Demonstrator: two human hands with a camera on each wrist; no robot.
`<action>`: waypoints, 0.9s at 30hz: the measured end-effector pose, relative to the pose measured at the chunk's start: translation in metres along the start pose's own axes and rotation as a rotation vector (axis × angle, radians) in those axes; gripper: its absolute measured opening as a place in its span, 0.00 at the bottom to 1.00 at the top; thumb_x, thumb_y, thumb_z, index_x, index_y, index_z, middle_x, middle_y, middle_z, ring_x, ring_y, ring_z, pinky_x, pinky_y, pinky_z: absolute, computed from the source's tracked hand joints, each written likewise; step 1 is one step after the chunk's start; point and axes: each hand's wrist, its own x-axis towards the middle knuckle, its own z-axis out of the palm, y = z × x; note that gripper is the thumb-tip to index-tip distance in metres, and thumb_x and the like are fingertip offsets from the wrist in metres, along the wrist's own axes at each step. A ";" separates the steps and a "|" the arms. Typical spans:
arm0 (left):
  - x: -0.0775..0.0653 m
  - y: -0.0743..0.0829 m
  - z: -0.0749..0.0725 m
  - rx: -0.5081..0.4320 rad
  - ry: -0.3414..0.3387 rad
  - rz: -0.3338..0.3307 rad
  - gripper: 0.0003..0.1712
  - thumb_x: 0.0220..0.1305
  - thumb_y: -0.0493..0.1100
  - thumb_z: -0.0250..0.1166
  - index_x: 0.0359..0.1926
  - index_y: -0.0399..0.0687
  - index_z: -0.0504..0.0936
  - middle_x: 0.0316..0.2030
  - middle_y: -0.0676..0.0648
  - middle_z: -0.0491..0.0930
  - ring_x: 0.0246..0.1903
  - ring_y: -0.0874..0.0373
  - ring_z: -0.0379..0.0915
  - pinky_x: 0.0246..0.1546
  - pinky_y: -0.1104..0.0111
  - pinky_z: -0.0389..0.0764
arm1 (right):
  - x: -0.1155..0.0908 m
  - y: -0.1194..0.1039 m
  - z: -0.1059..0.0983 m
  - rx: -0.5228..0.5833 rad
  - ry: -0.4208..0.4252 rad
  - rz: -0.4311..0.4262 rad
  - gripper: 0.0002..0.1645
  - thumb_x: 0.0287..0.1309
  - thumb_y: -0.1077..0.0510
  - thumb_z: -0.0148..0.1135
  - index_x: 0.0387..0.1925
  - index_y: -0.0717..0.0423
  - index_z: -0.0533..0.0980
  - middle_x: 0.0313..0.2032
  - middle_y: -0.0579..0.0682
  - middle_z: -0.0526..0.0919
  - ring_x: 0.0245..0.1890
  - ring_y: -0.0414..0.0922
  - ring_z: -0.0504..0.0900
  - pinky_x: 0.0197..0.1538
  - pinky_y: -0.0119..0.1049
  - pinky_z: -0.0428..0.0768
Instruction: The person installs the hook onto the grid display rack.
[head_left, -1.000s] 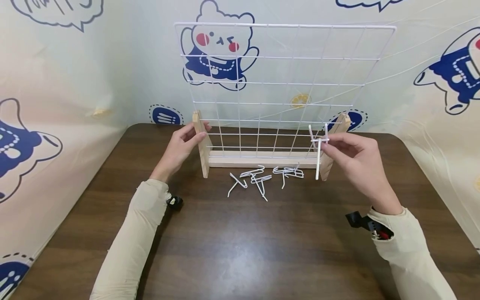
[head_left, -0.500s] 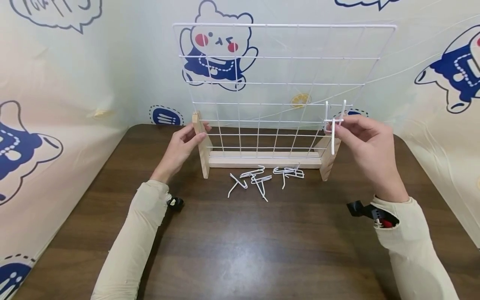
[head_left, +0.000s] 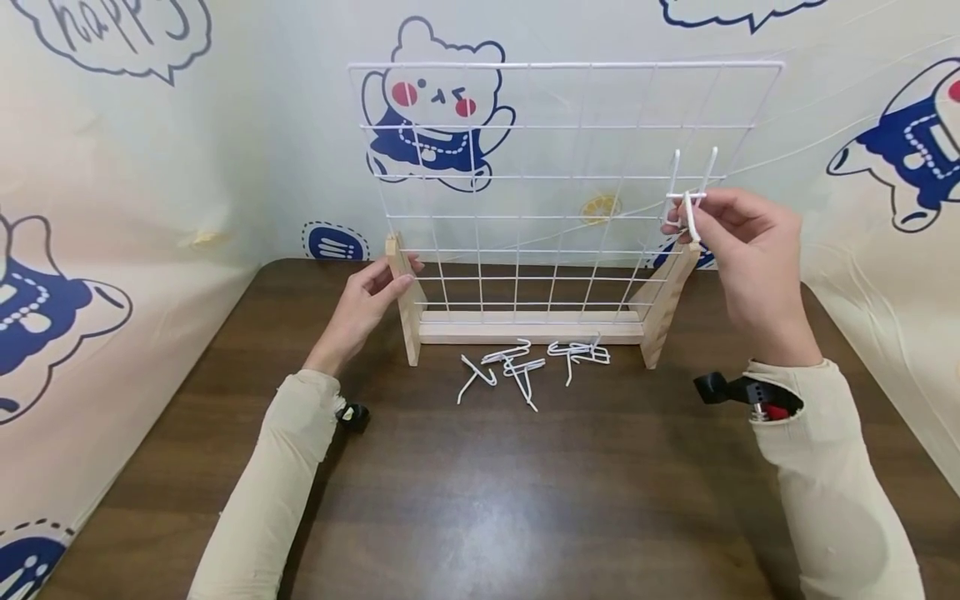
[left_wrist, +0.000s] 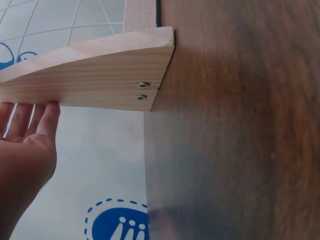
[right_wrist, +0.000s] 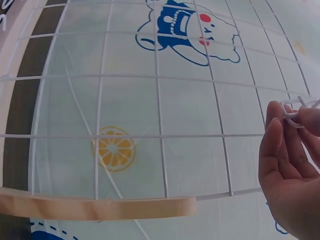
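Note:
A white wire grid rack (head_left: 558, 177) stands upright in a wooden base. My left hand (head_left: 365, 307) holds the rack's left wooden side support (head_left: 406, 300), thumb at the front and fingers behind it. In the left wrist view, fingertips touch that board's (left_wrist: 110, 75) outer face. My right hand (head_left: 761, 250) pinches a white wire hook (head_left: 687, 198) in front of the grid's right part, above the right wooden support (head_left: 670, 304). The hook's two upper prongs point up. Whether it touches the grid, I cannot tell. In the right wrist view, fingers partly hide the hook (right_wrist: 291, 116).
Several loose white wire hooks (head_left: 525, 367) lie on the brown wooden table (head_left: 480, 475) before the rack's bottom bar (head_left: 525, 333). Behind the rack hangs a pale cloth (head_left: 255, 125) printed with cartoon bears.
My right hand has risen with the hook and moved slightly right, from near the right support's middle to above its top. The left hand has stayed on the left support.

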 end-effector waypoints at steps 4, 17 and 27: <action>0.000 0.000 0.000 -0.004 0.000 0.006 0.22 0.73 0.43 0.60 0.65 0.45 0.74 0.62 0.36 0.74 0.62 0.49 0.69 0.66 0.48 0.65 | 0.009 -0.003 0.000 0.034 0.026 -0.001 0.17 0.58 0.71 0.66 0.46 0.83 0.76 0.36 0.63 0.87 0.31 0.51 0.86 0.41 0.34 0.83; -0.003 -0.003 -0.001 0.011 -0.007 -0.006 0.23 0.73 0.44 0.60 0.66 0.45 0.73 0.62 0.35 0.74 0.63 0.48 0.68 0.67 0.47 0.64 | 0.026 -0.006 -0.005 0.215 0.098 0.009 0.16 0.55 0.74 0.66 0.45 0.82 0.76 0.39 0.67 0.85 0.30 0.55 0.85 0.37 0.37 0.85; -0.002 -0.003 -0.002 -0.001 0.001 0.006 0.24 0.73 0.44 0.60 0.66 0.44 0.74 0.62 0.37 0.74 0.63 0.47 0.68 0.67 0.47 0.64 | 0.022 0.001 -0.008 0.206 0.127 0.066 0.19 0.55 0.70 0.69 0.45 0.82 0.77 0.37 0.67 0.85 0.28 0.52 0.85 0.37 0.36 0.85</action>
